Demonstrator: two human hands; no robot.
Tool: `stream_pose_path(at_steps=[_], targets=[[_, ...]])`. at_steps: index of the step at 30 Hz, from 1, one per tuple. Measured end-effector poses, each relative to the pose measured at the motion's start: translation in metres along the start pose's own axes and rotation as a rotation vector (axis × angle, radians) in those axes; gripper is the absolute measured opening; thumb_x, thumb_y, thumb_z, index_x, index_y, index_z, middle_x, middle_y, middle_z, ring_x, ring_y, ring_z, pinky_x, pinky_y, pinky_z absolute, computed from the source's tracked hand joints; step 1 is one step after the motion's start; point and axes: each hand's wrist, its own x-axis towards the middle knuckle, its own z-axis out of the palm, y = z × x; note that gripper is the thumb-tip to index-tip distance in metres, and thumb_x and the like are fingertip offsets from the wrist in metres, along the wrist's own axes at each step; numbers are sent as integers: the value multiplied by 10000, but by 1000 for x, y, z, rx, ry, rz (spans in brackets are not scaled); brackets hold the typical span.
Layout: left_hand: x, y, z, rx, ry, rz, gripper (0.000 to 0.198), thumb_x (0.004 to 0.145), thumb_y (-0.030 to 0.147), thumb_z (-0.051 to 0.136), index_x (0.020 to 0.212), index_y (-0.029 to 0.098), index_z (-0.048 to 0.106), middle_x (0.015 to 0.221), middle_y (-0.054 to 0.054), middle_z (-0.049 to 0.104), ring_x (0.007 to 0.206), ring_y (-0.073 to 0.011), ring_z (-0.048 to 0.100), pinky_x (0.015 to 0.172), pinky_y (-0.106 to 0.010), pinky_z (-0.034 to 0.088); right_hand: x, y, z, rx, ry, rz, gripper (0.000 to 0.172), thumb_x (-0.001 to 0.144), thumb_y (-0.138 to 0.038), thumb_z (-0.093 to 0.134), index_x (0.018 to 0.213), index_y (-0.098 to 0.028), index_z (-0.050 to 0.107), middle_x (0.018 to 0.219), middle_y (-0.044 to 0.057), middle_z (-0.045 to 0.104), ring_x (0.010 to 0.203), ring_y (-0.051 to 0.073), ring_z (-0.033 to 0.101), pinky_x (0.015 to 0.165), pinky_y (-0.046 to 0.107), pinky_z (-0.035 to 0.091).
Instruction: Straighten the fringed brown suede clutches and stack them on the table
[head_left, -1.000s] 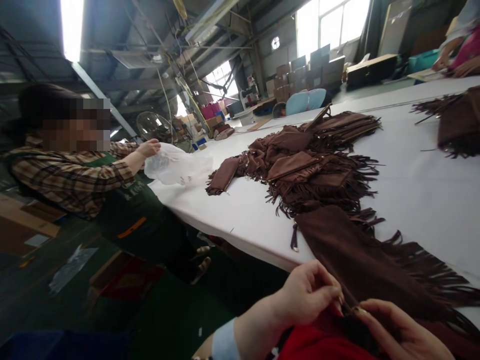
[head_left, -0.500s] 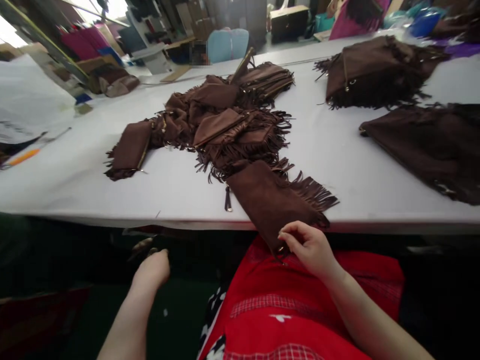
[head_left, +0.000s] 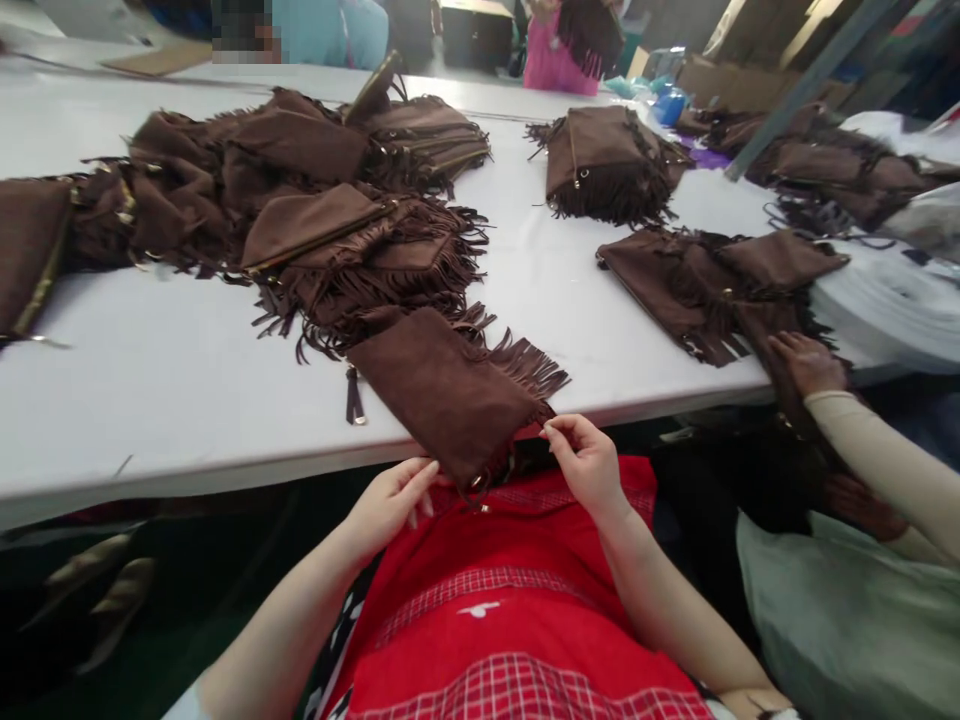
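A dark brown fringed bag lies at the table's front edge, its near corner hanging over. It has a small metal ring at that corner and a tassel pull on the left. My left hand is at the bag's left edge, thumb and forefinger together against it, other fingers curled below. My right hand is closed in a pinch beside the bag's right corner, by the fringe. What lies between those fingertips is too small to make out.
Behind the bag, a heap of brown fringed bags spreads over the white table. More bags lie farther right. A co-worker's hand holds a brown bag at right, near a white roll. A grey pole rises there.
My left hand has come up from below the table to the bag's left edge. My right hand has shifted off the bag's face to its right corner. The view has turned right.
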Motion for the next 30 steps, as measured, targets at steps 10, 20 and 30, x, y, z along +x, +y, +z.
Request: stream_pose_path(at_steps=[10, 20, 30], targets=[[26, 7, 38, 84, -45, 309, 405, 829, 535, 612, 964, 172, 728, 1067, -83, 747, 1011, -280, 671, 951, -396, 511, -22, 41, 0, 315, -174, 247, 586, 736, -455, 776, 1225, -186, 599, 1302, 120, 643, 1200, 271, 603, 1044, 417, 479], [43, 54, 17, 1023, 241, 179, 613, 870, 708, 394, 672, 185, 644, 700, -131, 685, 743, -290, 667, 697, -357, 479, -14, 10, 42, 858, -430, 455, 517, 598, -312, 858, 1077, -189, 706, 1141, 71, 732, 1098, 260, 664, 972, 375, 534], [131, 78, -10, 993, 533, 498, 716, 903, 547, 424, 1455, 92, 384, 1614, -197, 194, 1493, -347, 143, 1214, -513, 116, -22, 25, 56, 695, -368, 658, 325, 612, -352, 795, 816, -123, 688, 744, 66, 740, 504, 116, 614, 491, 215, 477]])
